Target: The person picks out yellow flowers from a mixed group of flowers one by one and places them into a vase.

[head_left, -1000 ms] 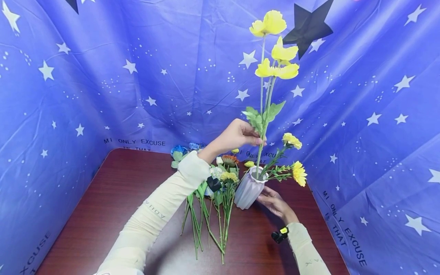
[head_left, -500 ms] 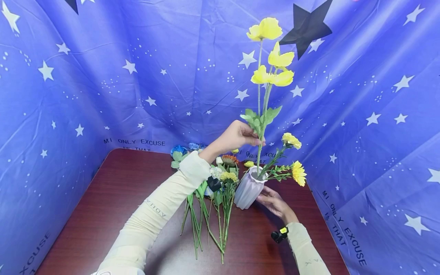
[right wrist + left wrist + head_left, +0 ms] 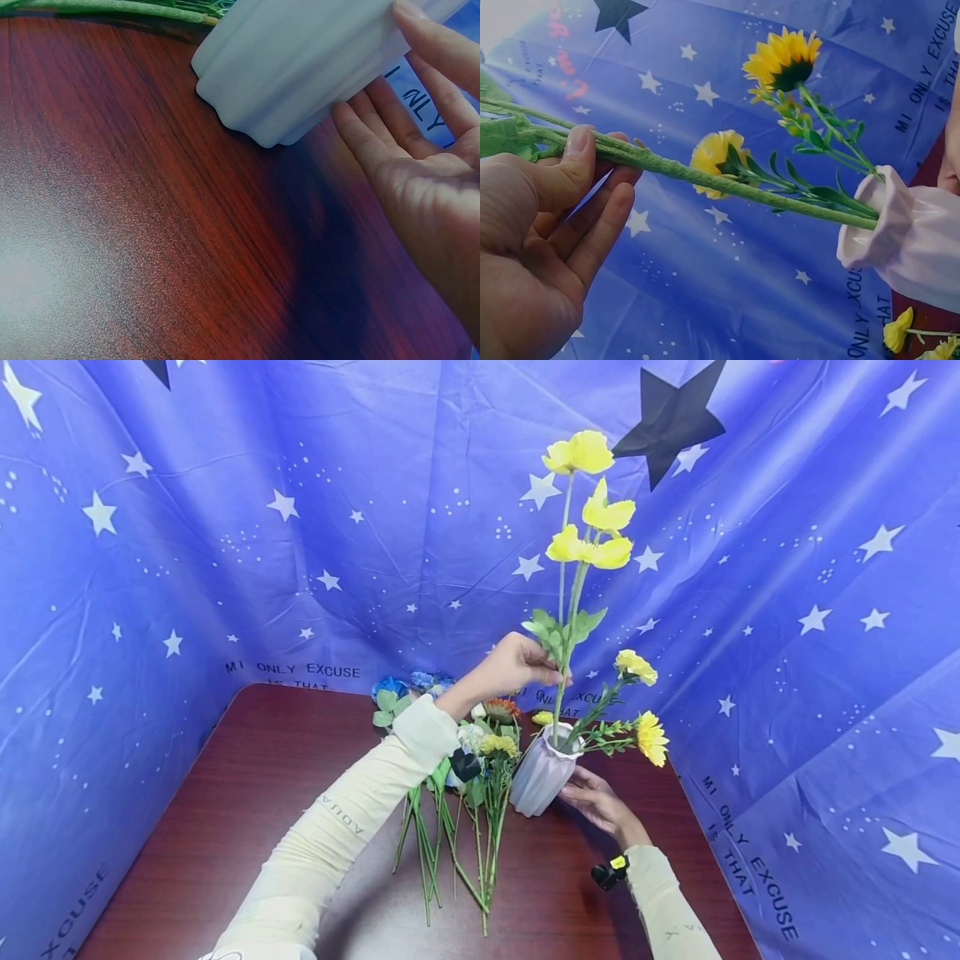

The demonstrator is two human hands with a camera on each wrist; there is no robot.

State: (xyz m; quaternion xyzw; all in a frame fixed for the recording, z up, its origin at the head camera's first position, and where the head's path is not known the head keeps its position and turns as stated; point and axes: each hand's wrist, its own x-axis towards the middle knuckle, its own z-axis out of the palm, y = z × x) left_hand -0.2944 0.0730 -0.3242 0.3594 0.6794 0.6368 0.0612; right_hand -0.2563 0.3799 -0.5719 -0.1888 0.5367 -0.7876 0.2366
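Tall yellow-flowered green stem pinched by left hand, end inside white fluted vase, centre-right; vase held by right hand, fingers spread. "MI ONLY EXCUSE" printed on blue starry fabric, lower right.

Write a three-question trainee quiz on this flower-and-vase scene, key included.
1. Multiple choice. The left hand grips: A) an orange flower; B) the tall flower stem; C) a blue flower.
2. True or false: the vase holds only that stem.
3. Fill in: in the head view, the loose flowers lie to the ___ of the vase.

Key: 1. B. 2. False; two other yellow blooms lean out. 3. Left.
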